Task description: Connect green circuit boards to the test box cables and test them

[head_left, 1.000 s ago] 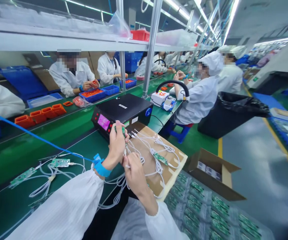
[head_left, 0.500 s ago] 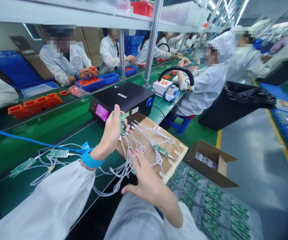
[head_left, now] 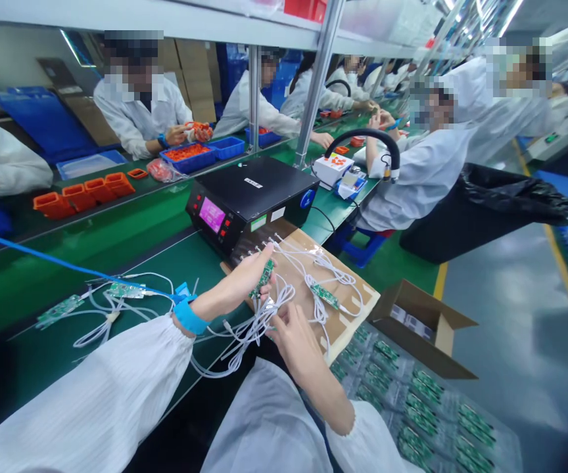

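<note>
My left hand, with a blue wrist strap on its wrist, is closed around a green circuit board above the cardboard sheet. White cables hang in a loose bundle beneath that board. Below it, my right hand has its fingers curled together on the cables; the fingertips are partly hidden. Another circuit board lies on the cardboard among more white cable. Just beyond my left hand stands a black tester box with a lit pink screen.
Left of my arm, wired boards lie on the green bench. Trays of circuit boards sit at lower right beside an open carton. A metal post rises behind the tester. Co-workers sit across the line.
My left hand has come down and nearer with the circuit board. My right hand, spread open before, has curled its fingers at the cables. The view has shifted slightly.
</note>
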Available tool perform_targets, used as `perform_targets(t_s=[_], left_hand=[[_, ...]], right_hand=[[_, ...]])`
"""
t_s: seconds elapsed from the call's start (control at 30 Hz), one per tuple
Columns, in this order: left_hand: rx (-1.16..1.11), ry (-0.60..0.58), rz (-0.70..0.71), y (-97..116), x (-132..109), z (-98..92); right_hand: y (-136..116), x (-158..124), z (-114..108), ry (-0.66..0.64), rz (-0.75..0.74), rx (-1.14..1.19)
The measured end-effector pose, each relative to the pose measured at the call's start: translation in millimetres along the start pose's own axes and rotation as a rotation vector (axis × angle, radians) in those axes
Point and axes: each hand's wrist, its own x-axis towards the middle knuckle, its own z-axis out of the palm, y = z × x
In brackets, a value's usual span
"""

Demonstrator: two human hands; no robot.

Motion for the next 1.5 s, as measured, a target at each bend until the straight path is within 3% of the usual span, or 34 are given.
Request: perform_targets(t_s=[0.17, 0.37, 0.53, 0.77, 0.9, 1.0, 1.1, 1.3, 1.5], left_hand=[[0.198, -0.058, -0.009, -9.3, -3.7, -1.1], [0.445, -0.063, 0.045, -38.8, 6.8, 6.0], [0.661, -0.083, 0.09, -43.0, 4.9, 12.9], [0.782, -0.012, 0.212, -29.7, -11.2, 17.0], [0.789, -0.19, 0.268, -36.8, -6.5, 16.3], [0.811, -0.233, 0.198, -39.6, -2.2, 13.5], [0.85, -0.221, 0.166, -36.4, -2.3, 10.8], [1.044, -0.209, 0.242, -30.3, -9.1, 12.7], [1.093, -0.136, 0.235, -36.7, -6.5, 19.0]], right_hand=[[24.5, -2.2, -38.9, -0.078, -0.102, 0.303], [38.7, 3.1, -75.9, -0.074, 0.16, 0.621], [44.7, 6.4, -74.5, -0.065, 0.254, 0.664], [41.5, 2.3, -67.4, -0.089, 0.154, 0.623], [36.1, 3.0, -65.1, -0.201, 0.125, 0.677], [35.7, 0.9, -66.7, -0.23, 0.166, 0.671], [39.4, -3.8, -71.9, -0.24, 0.211, 0.652], [46.9, -7.9, -78.7, -0.162, 0.27, 0.677], [35.3, -6.0, -69.7, -0.215, 0.199, 0.727]])
